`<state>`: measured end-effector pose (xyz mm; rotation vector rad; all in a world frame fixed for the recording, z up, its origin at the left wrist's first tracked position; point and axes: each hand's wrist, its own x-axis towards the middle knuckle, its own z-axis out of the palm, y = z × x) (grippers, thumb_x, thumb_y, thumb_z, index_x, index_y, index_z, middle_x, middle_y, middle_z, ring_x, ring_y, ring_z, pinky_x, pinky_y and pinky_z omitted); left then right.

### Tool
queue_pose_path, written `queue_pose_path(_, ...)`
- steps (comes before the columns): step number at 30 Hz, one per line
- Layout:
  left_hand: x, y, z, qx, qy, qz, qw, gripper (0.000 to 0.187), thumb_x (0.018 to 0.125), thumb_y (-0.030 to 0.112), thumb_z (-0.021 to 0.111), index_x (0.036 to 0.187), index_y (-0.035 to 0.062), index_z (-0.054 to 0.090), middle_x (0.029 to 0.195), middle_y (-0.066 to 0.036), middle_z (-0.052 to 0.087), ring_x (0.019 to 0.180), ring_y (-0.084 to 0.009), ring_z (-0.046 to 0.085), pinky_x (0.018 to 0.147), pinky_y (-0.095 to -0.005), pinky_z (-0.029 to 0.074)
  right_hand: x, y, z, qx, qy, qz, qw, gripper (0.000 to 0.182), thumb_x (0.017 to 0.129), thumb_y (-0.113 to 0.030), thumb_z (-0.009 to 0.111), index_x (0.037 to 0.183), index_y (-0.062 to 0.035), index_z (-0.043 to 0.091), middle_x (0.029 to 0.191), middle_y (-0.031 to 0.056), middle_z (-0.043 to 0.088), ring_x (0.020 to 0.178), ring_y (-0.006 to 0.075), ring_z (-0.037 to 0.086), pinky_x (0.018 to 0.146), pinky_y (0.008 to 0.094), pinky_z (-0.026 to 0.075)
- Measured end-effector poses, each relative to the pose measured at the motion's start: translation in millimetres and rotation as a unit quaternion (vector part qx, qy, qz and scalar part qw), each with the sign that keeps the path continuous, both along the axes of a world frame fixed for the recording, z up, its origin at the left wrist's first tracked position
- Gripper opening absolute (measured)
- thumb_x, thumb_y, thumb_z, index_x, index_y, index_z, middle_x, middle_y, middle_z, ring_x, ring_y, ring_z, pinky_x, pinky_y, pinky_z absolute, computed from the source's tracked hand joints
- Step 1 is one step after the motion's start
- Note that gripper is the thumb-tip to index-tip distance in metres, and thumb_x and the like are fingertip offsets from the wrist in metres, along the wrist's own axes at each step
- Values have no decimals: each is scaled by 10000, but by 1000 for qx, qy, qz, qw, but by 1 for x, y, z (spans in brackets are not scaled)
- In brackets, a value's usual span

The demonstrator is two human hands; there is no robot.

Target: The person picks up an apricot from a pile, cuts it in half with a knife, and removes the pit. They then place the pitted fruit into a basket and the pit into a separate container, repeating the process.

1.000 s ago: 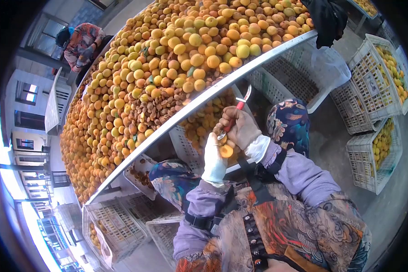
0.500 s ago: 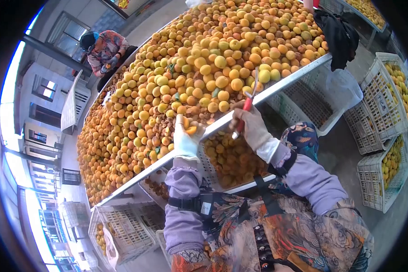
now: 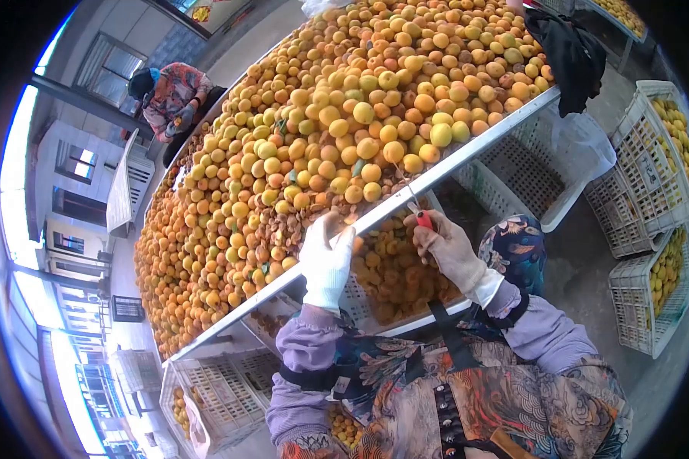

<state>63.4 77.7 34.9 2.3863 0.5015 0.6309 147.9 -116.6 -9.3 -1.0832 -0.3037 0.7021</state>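
Observation:
My right hand (image 3: 453, 252), in a pale glove, is closed around a red-handled tool (image 3: 423, 220) with a thin metal end pointing toward the table edge. Most of its handle is hidden in the palm. My left hand (image 3: 325, 256), in a white glove, is over the table's near rim (image 3: 394, 200), thumb and fingers apart, with nothing visible between them. Close beyond it lie brown, torn fruit scraps (image 3: 283, 228) and whole apricots (image 3: 371, 191). Below and between both hands, a crate of apricot pieces (image 3: 402, 268) sits in front of my lap.
A large heap of apricots (image 3: 314, 122) covers the table. Another person (image 3: 172, 99) works at the far left edge. White crates of fruit (image 3: 654, 283) are stacked at right, another crate (image 3: 218, 390) stands at lower left. A black cloth (image 3: 566, 61) hangs over the right corner.
The orange apricot pieces in my left hand are gone from view, and its fingers have spread. My right hand has moved down and right, lowering the tool from over the fruit to the table edge.

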Motion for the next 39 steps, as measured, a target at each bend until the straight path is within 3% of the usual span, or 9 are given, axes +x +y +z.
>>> queue_pose_path(1,13,-1,5,-95,-16,1,995,306,841,110,629,1119,0,564,1027,-114,622,950,-169,599,840,-288,478,0,-3,1,3,0,-3,1000,219,945,-215,496,1113,-74,512,721,-29,502,554,38,451,472,175,395)
queue_pose_path(4,62,5,11,-37,-35,-7,999,345,805,203,653,1101,39,585,1026,-141,634,943,-247,630,813,-329,495,4,-9,10,-66,88,-6,994,235,943,-266,503,1103,-95,500,687,-34,522,476,34,420,415,160,347)
queue_pose_path(15,177,27,-32,327,203,15,923,485,774,347,628,1225,203,521,1079,-81,598,1083,-297,493,898,-400,432,17,-15,-19,27,57,-64,996,207,942,-234,517,1065,-68,535,725,-32,495,551,31,442,480,170,393)
queue_pose_path(18,168,35,-28,224,85,-48,970,493,746,253,666,1214,167,538,1098,-90,600,1043,-309,530,909,-393,435,22,-23,-5,-2,106,-43,993,245,949,-283,503,1081,-80,539,714,-31,509,546,29,448,473,169,391)
queue_pose_path(20,152,33,-20,-37,5,-63,997,439,777,164,644,1195,88,531,1126,-100,572,1046,-237,532,903,-358,435,23,-27,-2,5,109,-28,994,257,950,-304,498,1076,-85,545,701,-33,513,541,27,448,470,165,388)
queue_pose_path(22,124,27,-3,-245,-46,-138,958,422,830,100,598,1224,-1,487,1154,-81,527,1079,-160,505,913,-285,422,23,-30,-1,14,112,-9,994,270,951,-325,492,1070,-91,551,688,-36,517,536,25,448,467,162,384)
queue_pose_path(25,68,-10,24,-480,-67,-181,856,539,834,116,595,1311,-32,393,1174,-122,510,1076,-209,524,908,-332,447,18,-30,2,21,80,45,996,298,946,-354,496,1064,-88,560,664,-45,512,527,27,446,467,157,380)
queue_pose_path(34,-27,-45,-16,-611,-147,-198,752,669,824,244,649,1355,-17,336,1263,-142,464,1138,-242,472,973,-388,380,-21,-26,16,-71,-34,154,985,267,941,-298,529,1042,-53,558,720,-55,494,623,24,421,552,181,377)
queue_pose_path(39,-43,-45,-24,-644,-164,-196,721,643,829,186,647,1348,-35,337,1280,-156,450,1179,-249,453,1008,-397,367,-34,-26,14,-121,-148,156,969,236,941,-264,536,1037,-49,551,750,-57,475,664,44,401,595,197,380)
